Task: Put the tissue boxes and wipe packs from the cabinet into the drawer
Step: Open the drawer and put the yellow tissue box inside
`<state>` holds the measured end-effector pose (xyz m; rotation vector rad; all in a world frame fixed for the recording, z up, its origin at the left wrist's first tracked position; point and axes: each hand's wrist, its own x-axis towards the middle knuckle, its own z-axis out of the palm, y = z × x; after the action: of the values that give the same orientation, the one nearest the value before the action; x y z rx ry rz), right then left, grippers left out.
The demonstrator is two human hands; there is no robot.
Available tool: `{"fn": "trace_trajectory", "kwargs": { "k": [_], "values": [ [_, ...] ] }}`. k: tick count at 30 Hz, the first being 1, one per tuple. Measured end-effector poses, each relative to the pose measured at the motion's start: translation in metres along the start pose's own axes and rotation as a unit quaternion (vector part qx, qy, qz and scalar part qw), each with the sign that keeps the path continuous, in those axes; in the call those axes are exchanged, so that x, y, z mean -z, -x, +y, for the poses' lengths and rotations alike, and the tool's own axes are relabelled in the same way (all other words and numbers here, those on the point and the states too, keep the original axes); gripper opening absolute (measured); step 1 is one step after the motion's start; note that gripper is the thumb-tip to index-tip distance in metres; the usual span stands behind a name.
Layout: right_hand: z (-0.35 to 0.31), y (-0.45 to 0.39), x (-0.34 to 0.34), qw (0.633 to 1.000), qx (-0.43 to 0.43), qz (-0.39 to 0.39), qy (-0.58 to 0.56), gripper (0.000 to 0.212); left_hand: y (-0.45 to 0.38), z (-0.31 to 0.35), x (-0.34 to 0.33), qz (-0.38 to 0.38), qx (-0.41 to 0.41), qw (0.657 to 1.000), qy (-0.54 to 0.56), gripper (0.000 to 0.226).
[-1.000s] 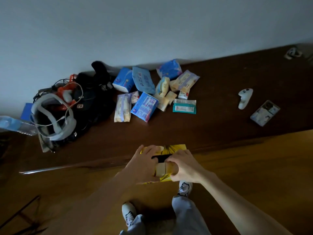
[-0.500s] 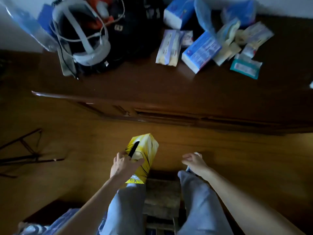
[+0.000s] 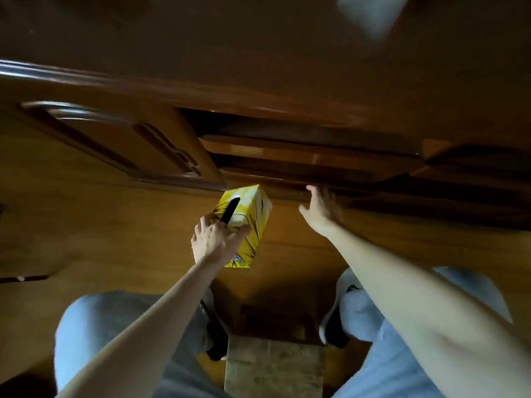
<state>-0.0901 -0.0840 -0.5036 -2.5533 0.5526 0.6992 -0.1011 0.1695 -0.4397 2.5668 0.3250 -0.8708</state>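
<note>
My left hand (image 3: 214, 239) gripped the yellow cardboard tissue box (image 3: 247, 222), long axis pointing far toward the wooden drawer front (image 3: 310, 165); my right hand (image 3: 321, 209), spread, was nearer it.

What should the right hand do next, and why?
Probably grip the drawer front and pull it open. The right hand is open at its edge, the drawer looks shut, and the left hand holds the yellow box waiting in front.
</note>
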Motion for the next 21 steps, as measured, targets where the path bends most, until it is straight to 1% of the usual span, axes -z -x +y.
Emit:
{"fn": "trace_trajectory", "kwargs": {
  "k": [2, 4, 6, 9, 11, 13, 14, 15, 16, 17, 19, 20, 21],
  "values": [
    [-0.001, -0.024, -0.015, 0.997, 0.031, 0.058, 0.038, 0.064, -0.020, 0.000, -0.019, 0.025, -0.003, 1.000, -0.009, 0.082],
    [-0.003, -0.043, -0.031, 0.991, 0.049, 0.107, 0.056, 0.063, -0.040, -0.005, -0.032, 0.040, -0.004, 0.999, -0.003, 0.077],
    [-0.001, -0.059, -0.042, 0.982, 0.071, 0.160, 0.074, 0.055, -0.056, -0.010, -0.039, 0.046, -0.013, 0.999, 0.005, 0.067],
    [0.010, -0.074, -0.060, 0.961, 0.091, 0.258, 0.044, 0.039, -0.071, -0.020, -0.052, 0.055, -0.024, 0.998, 0.005, 0.054],
    [0.013, -0.082, -0.071, 0.942, 0.114, 0.316, 0.026, 0.033, -0.075, -0.027, -0.061, 0.078, -0.041, 0.995, 0.037, 0.055],
    [0.014, -0.082, -0.075, 0.923, 0.147, 0.354, 0.027, 0.031, -0.076, -0.029, -0.065, 0.109, -0.080, 0.988, 0.072, 0.063],
    [0.016, -0.081, -0.075, 0.928, 0.147, 0.343, 0.024, 0.034, -0.079, -0.031, -0.068, 0.112, -0.073, 0.987, 0.089, 0.072],
    [0.018, -0.073, -0.079, 0.943, 0.121, 0.308, 0.041, 0.041, -0.072, -0.033, -0.072, 0.098, -0.051, 0.991, 0.071, 0.086],
    [0.021, -0.059, -0.081, 0.956, 0.126, 0.260, 0.048, 0.051, -0.060, -0.036, -0.073, 0.080, -0.044, 0.992, 0.083, 0.095],
    [0.018, -0.059, -0.071, 0.965, 0.126, 0.219, 0.068, 0.062, -0.055, -0.037, -0.066, 0.075, -0.047, 0.992, 0.094, 0.093],
    [0.009, -0.050, -0.050, 0.977, 0.107, 0.142, 0.114, 0.075, -0.041, -0.031, -0.054, 0.087, -0.057, 0.989, 0.108, 0.074],
    [0.009, -0.047, -0.044, 0.981, 0.104, 0.120, 0.112, 0.080, -0.037, -0.032, -0.050, 0.096, -0.060, 0.988, 0.101, 0.067],
    [0.008, -0.045, -0.042, 0.983, 0.102, 0.099, 0.117, 0.084, -0.035, -0.032, -0.046, 0.104, -0.062, 0.989, 0.087, 0.064]
  ]
}}
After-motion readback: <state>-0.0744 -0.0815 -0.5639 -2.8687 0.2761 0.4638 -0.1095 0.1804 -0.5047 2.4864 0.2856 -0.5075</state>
